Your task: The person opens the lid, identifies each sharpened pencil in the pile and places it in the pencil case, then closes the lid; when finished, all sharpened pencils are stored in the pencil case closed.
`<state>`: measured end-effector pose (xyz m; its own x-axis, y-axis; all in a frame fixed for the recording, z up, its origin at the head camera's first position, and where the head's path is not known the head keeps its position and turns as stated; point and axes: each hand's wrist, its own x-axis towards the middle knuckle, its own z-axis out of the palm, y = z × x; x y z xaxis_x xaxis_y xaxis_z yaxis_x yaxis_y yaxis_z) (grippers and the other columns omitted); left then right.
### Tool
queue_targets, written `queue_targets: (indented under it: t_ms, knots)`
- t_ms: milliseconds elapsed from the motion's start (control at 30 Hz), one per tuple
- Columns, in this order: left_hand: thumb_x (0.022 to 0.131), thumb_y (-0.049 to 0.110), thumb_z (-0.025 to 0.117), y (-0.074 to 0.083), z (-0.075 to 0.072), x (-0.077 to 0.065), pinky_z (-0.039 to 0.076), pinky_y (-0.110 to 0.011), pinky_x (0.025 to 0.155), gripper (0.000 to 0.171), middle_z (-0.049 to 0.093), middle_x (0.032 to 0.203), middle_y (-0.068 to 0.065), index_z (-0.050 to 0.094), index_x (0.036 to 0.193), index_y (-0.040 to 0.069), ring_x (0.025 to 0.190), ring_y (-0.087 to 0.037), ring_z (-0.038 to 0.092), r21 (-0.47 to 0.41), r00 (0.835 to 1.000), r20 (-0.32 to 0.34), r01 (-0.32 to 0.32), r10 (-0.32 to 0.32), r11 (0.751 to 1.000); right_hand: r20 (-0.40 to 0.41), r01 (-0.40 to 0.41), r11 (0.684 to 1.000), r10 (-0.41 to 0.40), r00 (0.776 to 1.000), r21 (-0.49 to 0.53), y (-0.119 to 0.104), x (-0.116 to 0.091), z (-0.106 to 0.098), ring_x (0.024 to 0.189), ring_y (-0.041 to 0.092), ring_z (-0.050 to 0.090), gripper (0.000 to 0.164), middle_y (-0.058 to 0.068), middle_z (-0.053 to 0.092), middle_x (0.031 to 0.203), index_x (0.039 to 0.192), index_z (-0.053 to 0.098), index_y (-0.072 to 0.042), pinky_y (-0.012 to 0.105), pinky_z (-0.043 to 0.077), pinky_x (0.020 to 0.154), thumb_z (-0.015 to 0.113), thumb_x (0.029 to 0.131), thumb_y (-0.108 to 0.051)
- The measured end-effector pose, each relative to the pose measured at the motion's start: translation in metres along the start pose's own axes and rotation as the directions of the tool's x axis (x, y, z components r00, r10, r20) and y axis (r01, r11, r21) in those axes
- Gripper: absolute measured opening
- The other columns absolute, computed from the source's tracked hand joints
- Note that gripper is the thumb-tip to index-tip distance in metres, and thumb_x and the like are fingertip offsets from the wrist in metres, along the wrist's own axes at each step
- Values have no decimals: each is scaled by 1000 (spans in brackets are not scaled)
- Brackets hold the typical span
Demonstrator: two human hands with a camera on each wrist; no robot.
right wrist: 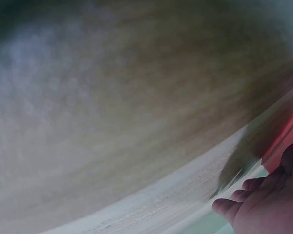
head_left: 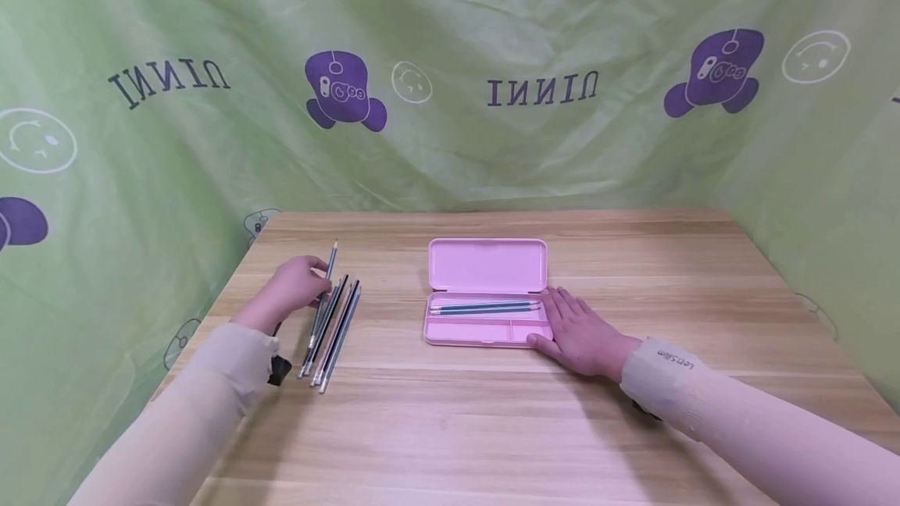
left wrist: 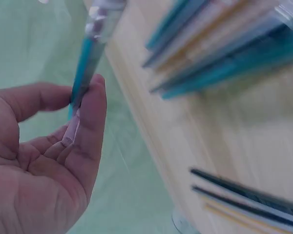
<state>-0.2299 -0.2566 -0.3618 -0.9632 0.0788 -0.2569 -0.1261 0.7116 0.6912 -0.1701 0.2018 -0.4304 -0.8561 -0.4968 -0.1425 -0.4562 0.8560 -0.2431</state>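
At the table's left side, my left hand [head_left: 298, 285] pinches a blue-green pencil [head_left: 333, 256] between thumb and fingers, its sharpened tip pointing away. In the left wrist view the same pencil [left wrist: 83, 66] shows its metal band close to the camera. Several more pencils [head_left: 342, 338] lie in a loose bunch beside that hand, eraser ends toward me. A pink pencil case [head_left: 487, 265] lies with its lid raised at mid-table. Two pencils [head_left: 485, 308] rest in its long rear compartment. Against the case's right side my right hand [head_left: 582, 334] rests, fingers straight and thumb by the front corner.
Both hands work over a wood-grain table [head_left: 450, 428]. A green curtain [head_left: 450, 155] with purple figures and lettering hangs behind it and at both sides. Smaller front compartments in the case are split by a thin divider [head_left: 511, 330].
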Motion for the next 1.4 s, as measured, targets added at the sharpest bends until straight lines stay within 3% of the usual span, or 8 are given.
queue_targets:
  t_ms: [333, 533, 633, 733, 933, 1100, 1267, 1400]
  knots:
    - [97, -5, 59, 47, 32, 22, 61, -36, 82, 48, 66, 112, -33, 45, 141, -16, 96, -37, 71, -195, 983, 123, -111, 137, 975, 7, -7, 1000, 6, 1000, 14, 0, 0, 0, 151, 52, 15, 90, 36, 18, 163, 155, 19, 17, 64, 17, 121, 44, 107, -55]
    - [101, -7, 50, 69, 44, 32, 55, -48, 97, 43, 63, 119, -37, 42, 140, -23, 94, -23, 71, -343, 932, 257, -158, 255, 926, 22, -6, 1000, 6, 1000, 10, 3, 1, 3, 151, 52, 13, 91, 36, 16, 164, 156, 17, 16, 63, 16, 122, 43, 106, -56]
    - [103, -7, 47, 76, 49, 39, 55, -46, 98, 42, 63, 122, -37, 41, 141, -23, 97, -21, 71, -381, 908, 306, -160, 287, 911, 31, -14, 1000, 13, 999, 11, 3, 0, 3, 152, 51, 12, 91, 35, 15, 164, 156, 15, 16, 62, 15, 122, 42, 107, -55]
    - [104, -5, 45, 81, 55, 46, 57, -43, 96, 40, 64, 122, -34, 43, 141, -21, 98, -19, 71, -390, 892, 342, -151, 295, 908, 31, -18, 1000, 18, 999, 11, 3, 0, 3, 152, 50, 12, 91, 35, 14, 165, 157, 15, 16, 61, 15, 123, 42, 107, -56]
    - [105, -6, 44, 97, 71, 55, 53, -50, 100, 39, 65, 116, -29, 43, 141, -19, 94, -18, 69, -404, 859, 399, -148, 319, 903, 31, -15, 1000, 15, 999, -1, 2, 2, 2, 152, 50, 12, 91, 34, 14, 165, 157, 14, 16, 60, 15, 123, 41, 107, -56]
    - [103, -8, 48, 112, 87, 63, 58, -40, 91, 40, 67, 108, -23, 45, 142, -16, 89, -17, 67, -375, 843, 434, -150, 317, 915, 31, -15, 1000, 15, 999, 7, 0, 1, 0, 152, 51, 13, 91, 35, 15, 164, 156, 16, 16, 61, 16, 123, 42, 107, -55]
    - [100, -8, 53, 118, 101, 70, 58, -30, 76, 39, 71, 101, -17, 51, 139, -13, 84, -17, 67, -297, 839, 447, -187, 310, 936, 27, -12, 1000, 11, 1000, 8, -1, 1, 0, 151, 51, 14, 91, 35, 16, 164, 156, 17, 17, 61, 16, 123, 42, 107, -55]
    - [100, -7, 53, 122, 114, 75, 58, -28, 76, 35, 72, 99, -15, 57, 134, -12, 86, -18, 68, -236, 845, 429, -236, 319, 943, 28, -9, 1000, 8, 1000, 12, -1, 1, -1, 151, 51, 13, 91, 36, 16, 164, 156, 17, 17, 61, 16, 123, 42, 107, -56]
